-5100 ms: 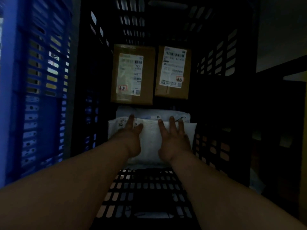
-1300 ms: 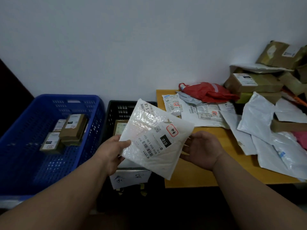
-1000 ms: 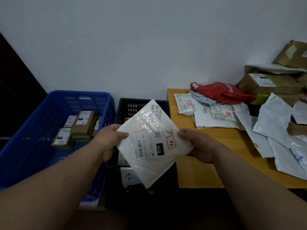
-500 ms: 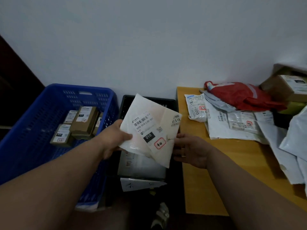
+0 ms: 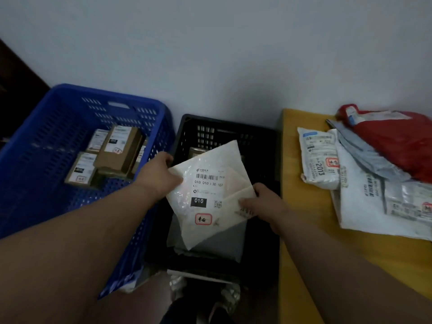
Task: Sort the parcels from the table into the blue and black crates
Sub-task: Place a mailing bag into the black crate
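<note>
Parcel held over the black crate

Parcel (image 5: 205,195), a white padded mailer with its label face up, hangs tilted above the black crate (image 5: 268,146), held by both hands. Left hand (image 5: 159,175) grips its edge at 9 o'clock; right hand (image 5: 264,204) pinches the folded corner at 3 o'clock. Grey and white bags (image 5: 222,244) lie in the crate beneath. Blue crate (image 5: 46,127) at 9 o'clock holds brown boxes (image 5: 117,153). At 3 o'clock, the table (image 5: 311,230) carries white mailers (image 5: 320,157) and a red bag (image 5: 397,141).
</note>
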{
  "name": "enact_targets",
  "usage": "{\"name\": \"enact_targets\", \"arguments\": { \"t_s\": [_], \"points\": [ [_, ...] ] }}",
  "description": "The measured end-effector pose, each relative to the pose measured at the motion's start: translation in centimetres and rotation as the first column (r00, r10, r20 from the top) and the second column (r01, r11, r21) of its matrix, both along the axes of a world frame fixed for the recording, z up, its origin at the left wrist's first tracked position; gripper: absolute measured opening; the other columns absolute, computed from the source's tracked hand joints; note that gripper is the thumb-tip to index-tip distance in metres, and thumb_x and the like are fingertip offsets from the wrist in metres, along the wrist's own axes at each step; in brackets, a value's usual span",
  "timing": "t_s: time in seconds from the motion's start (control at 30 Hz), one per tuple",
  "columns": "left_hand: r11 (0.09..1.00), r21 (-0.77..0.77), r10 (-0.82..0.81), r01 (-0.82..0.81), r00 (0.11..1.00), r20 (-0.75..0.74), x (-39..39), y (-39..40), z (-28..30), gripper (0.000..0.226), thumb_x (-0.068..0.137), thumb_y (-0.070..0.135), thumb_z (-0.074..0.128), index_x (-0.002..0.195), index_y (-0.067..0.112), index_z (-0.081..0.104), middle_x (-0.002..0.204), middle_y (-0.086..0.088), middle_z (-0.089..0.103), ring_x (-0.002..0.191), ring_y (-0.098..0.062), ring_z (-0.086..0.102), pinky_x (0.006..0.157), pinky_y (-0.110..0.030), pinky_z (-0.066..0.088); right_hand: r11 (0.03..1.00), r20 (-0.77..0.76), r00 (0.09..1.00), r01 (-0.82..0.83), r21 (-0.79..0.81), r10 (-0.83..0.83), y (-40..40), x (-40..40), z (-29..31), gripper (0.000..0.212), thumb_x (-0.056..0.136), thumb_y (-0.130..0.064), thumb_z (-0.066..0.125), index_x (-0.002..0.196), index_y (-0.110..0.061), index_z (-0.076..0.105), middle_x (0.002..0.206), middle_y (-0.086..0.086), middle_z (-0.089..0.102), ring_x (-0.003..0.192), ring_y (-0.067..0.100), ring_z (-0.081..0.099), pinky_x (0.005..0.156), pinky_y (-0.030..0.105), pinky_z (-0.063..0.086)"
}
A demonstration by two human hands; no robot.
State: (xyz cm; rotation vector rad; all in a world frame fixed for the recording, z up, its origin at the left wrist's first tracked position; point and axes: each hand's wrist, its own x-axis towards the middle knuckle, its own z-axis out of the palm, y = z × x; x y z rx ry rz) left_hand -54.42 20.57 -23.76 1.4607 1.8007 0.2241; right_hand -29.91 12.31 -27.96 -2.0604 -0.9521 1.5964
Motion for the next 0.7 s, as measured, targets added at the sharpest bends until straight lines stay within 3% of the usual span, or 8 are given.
{"name": "enact_targets", "arguments": {
  "t_s": [0.1, 0.17, 0.27, 0.37, 0.5, 0.57, 0.7],
  "points": [
    [1.0, 0.029, -0.01, 0.011, 1.0, -0.029, 0.3, 0.9, -4.8, 0.062, 0.085, 0.016, 0.062, 0.141, 0.021, 0.035, 0.133, -0.009, 0.047, 0.108, -0.026, 0.052, 0.081, -0.036, 0.047, 0.991, 0.056, 0.998, -0.034, -0.127, 0.041, -0.1, -1.8, -4.3, 0.028, 0.094, -0.019, 0.057, 0.119, -0.012, 0.048, 0.116, 0.008, 0.058, 0.104, 0.025, 0.058, 0.089, 0.041, 0.052],
    [0.985, -0.031, -0.172, 0.17, 0.982, -0.084, 0.7, 0.8, -8.3, 0.061, 0.088, 0.019, 0.061, 0.142, 0.024, 0.034, 0.14, -0.009, 0.037, 0.114, -0.027, 0.049, 0.08, -0.036, 0.046, 0.979, 0.055, 0.998, -0.025, -0.201, 0.036, -0.6, -3.1, -7.4, 0.038, 0.097, -0.019, 0.052, 0.133, -0.011, 0.041, 0.119, 0.006, 0.055, 0.104, 0.023, 0.055, 0.084, 0.035, 0.05],
    [0.876, -0.144, -0.48, 0.46, 0.859, -0.177, 1.0, 0.1, -13.6, 0.059, 0.091, 0.029, 0.057, 0.144, 0.025, 0.033, 0.147, -0.006, 0.027, 0.126, -0.027, 0.037, 0.099, -0.039, 0.042, 0.958, 0.066, 0.998, 0.021, -0.285, -0.002, -1.7, -5.0, -12.6, 0.042, 0.098, -0.017, 0.05, 0.139, -0.008, 0.043, 0.131, 0.013, 0.055, 0.115, 0.028, 0.055, 0.096, 0.037, 0.05],
    [0.755, -0.259, -0.655, 0.603, 0.712, -0.254, 1.3, -0.4, -18.4, 0.059, 0.089, 0.034, 0.057, 0.142, 0.018, 0.036, 0.149, -0.007, 0.023, 0.13, -0.03, 0.028, 0.107, -0.041, 0.036, 0.921, 0.063, 0.998, 0.011, -0.389, 0.015, -2.7, -6.4, -17.5, 0.041, 0.096, -0.018, 0.047, 0.136, -0.008, 0.05, 0.129, 0.012, 0.058, 0.113, 0.027, 0.057, 0.095, 0.03, 0.05],
    [0.668, -0.395, -0.742, 0.631, 0.611, -0.277, 1.7, -0.7, -23.9, 0.058, 0.091, 0.033, 0.054, 0.142, 0.01, 0.037, 0.155, -0.007, 0.012, 0.136, -0.033, 0.02, 0.111, -0.041, 0.032, 0.875, 0.075, 0.996, -0.008, -0.485, 0.05, -3.6, -7.9, -22.6, 0.045, 0.095, -0.02, 0.046, 0.138, -0.009, 0.048, 0.131, 0.011, 0.058, 0.113, 0.027, 0.058, 0.094, 0.028, 0.049],
    [0.631, -0.479, -0.766, 0.611, 0.589, -0.258, 1.5, -1.0, -26.1, 0.066, 0.091, 0.034, 0.055, 0.147, 0.011, 0.029, 0.16, -0.002, -0.001, 0.143, -0.034, 0.005, 0.116, -0.042, 0.024, 0.835, 0.083, 0.993, -0.025, -0.55, 0.085, -4.0, -8.5, -24.2, 0.052, 0.093, -0.027, 0.051, 0.141, -0.007, 0.042, 0.135, 0.013, 0.054, 0.116, 0.028, 0.057, 0.094, 0.028, 0.049],
    [0.586, -0.597, -0.79, 0.548, 0.55, -0.272, 0.7, -1.7, -28.6, 0.089, 0.085, 0.041, 0.065, 0.153, 0.014, 0.015, 0.158, 0.003, -0.028, 0.145, -0.033, -0.022, 0.12, -0.049, 0.008, 0.819, 0.075, 0.988, -0.067, -0.57, 0.133, -4.2, -9.4, -25.4, 0.084, 0.091, -0.033, 0.061, 0.153, -0.012, 0.008, 0.146, 0.013, 0.04, 0.126, 0.027, 0.048, 0.09, 0.021, 0.04]
  ]
}}
